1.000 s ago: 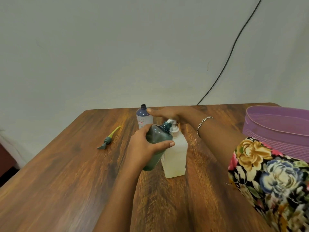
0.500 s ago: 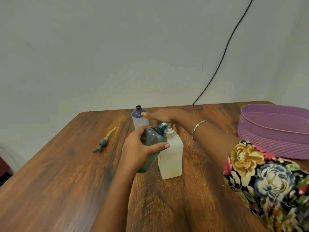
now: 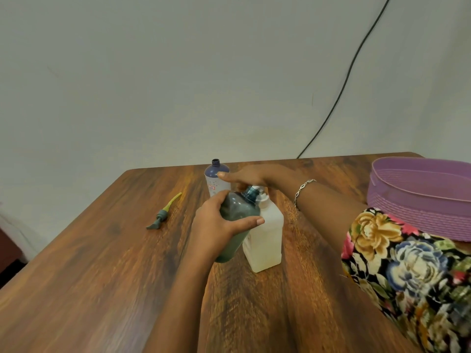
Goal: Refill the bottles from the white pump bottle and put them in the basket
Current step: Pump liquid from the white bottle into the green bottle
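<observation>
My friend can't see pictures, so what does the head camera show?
A left hand holds a tilted green bottle with its neck at the spout of a white pump bottle, while the right hand presses on its pump. An uncapped purple bottle stands behind; a purple basket sits at right.

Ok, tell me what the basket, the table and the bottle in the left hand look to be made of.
The basket: likely moulded plastic, matte purple, its wall ribbed like woven cord. The table: wood or wood-look laminate, brown, strong grain, slight sheen; which one I cannot tell. The dark green bottle: translucent tinted plastic, smooth, light showing through its body.
</observation>
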